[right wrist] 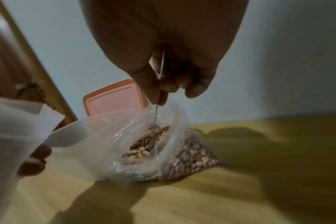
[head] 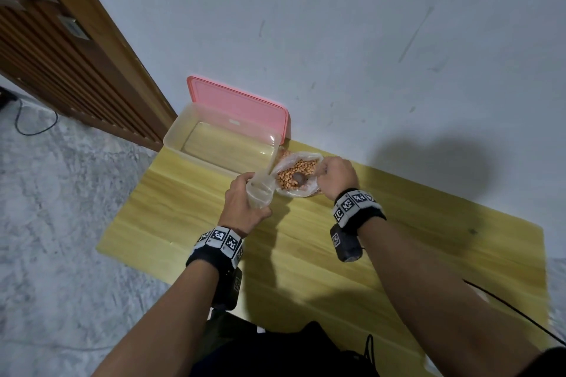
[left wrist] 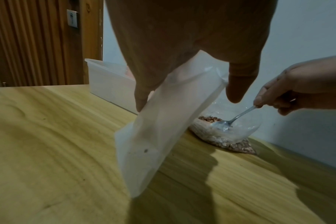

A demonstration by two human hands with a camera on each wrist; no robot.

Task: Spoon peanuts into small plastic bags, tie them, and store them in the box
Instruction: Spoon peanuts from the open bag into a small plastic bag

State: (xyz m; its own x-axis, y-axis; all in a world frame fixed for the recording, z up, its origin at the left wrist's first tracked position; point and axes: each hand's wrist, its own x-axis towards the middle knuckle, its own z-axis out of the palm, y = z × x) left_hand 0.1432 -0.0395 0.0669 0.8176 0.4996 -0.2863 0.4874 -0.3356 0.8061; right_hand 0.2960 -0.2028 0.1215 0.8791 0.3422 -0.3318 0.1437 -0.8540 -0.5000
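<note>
One small plastic bag (left wrist: 153, 136), translucent and holding nothing visible, is hanging from the left hand (head: 243, 205), whose fingers (left wrist: 142, 97) are curling round its open mouth and pinching it; its lower corner is hanging close over the wooden surface (head: 382, 242), and whether it is touching cannot be told. One metal spoon (left wrist: 234, 119) is being held by the right hand (head: 335, 174), the fingers (right wrist: 194, 87) closing round the thin handle, and its bowl is dipping into the peanuts (head: 295, 176). One large clear bag (right wrist: 144, 145) is sitting on the surface just beside the small one, its mouth rolled open and peanuts filling its lower part. One clear box (head: 186, 135) is standing at the far left corner of the surface, touching the large bag, with nothing visible inside. One pink lid (head: 239, 104) is leaning upright behind the box against the pale wall (head: 367, 24). A small pale label is showing on the lid, too small to read. Two wristbands (head: 219, 243) with black-and-white square codes are sitting on the forearms, one each. A brown slatted door (head: 55, 64) is standing to the left.
</note>
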